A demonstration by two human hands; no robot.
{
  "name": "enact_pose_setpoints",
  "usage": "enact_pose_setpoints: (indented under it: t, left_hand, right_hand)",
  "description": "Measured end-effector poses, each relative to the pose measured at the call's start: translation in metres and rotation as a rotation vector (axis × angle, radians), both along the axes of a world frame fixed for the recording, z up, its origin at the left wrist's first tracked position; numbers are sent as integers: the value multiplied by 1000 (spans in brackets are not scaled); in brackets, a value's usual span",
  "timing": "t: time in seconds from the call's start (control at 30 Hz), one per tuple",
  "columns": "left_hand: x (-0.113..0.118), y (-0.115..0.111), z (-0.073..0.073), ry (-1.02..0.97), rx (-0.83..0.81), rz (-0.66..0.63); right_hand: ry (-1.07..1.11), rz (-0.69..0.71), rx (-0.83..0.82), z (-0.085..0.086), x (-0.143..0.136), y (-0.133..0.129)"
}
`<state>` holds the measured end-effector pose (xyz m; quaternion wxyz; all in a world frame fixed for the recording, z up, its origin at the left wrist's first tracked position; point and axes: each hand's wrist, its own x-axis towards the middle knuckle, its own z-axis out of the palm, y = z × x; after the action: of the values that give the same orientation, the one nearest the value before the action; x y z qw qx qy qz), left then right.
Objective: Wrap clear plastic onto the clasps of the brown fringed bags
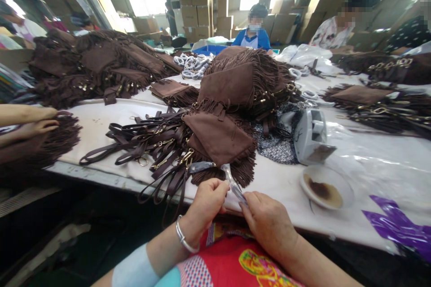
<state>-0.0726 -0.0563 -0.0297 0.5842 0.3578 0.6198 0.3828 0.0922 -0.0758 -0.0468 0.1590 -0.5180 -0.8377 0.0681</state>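
Left hand (208,197) and right hand (269,219) pinch clear plastic (233,183); a bowl (347,190) holds brown matter (319,188).

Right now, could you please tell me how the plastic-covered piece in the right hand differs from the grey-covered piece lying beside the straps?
The held piece slants down into the right hand, while the lying piece rests nearly level across the picture, next to the straps. The held piece looks paler and clearer; the lying piece looks darker, bluish grey. Both have a shiny, plastic-like covering.
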Motion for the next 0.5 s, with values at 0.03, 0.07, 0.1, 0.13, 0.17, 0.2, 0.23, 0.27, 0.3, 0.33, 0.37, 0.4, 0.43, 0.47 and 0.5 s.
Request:
enact_pose_setpoints:
  t: [0.03,0.07,0.1,0.13,0.17,0.2,0.23,0.27,0.3,0.33,0.37,0.4,0.43,0.47,0.5]
  left_hand:
    - [1,0,0,1,-1,-1]
    - [2,0,-1,15,0,-2]
    - [3,1,-2,36,2,-2]
    - [4,1,-3,63,7,0]
    - [4,2,-4,92,14,5]
    - [4,3,-6,121,25,8]
    - [4,3,-7,150,40,11]
    - [3,3,-8,178,60,10]
    - [3,3,-8,206,84,4]
    - [2,3,-8,234,110,-6]
    - [1,3,-7,263,136,-17]
    - [1,2,-7,294,162,-31]
    - [0,1,-6,329,188,-46]
    - [-1,0,-6,375,226,-62]
    - [-2,-1,-6,438,281,-81]
  right_hand:
    - [-4,1,-6,-1,0,0]
    - [-7,1,-10,-1,0,0]
    - [-11,1,-12,-1,0,0]
    - [-14,1,-10,-1,0,0]
    - [-16,2,-7,-1,0,0]
    - [-16,3,-3,-1,0,0]
    - [-14,1,-2,0,0,0]
    - [-9,-2,-3,0,0,0]
    - [-1,-5,-8,0,0,0]
    - [10,-8,-19,1,0,0]
    - [22,-10,-32,1,0,0]
    - [37,-12,-47,0,0,1]
    - [54,-12,-63,0,0,1]
    - [73,-14,-83,0,0,1]
    - [96,-21,-108,-1,0,1]
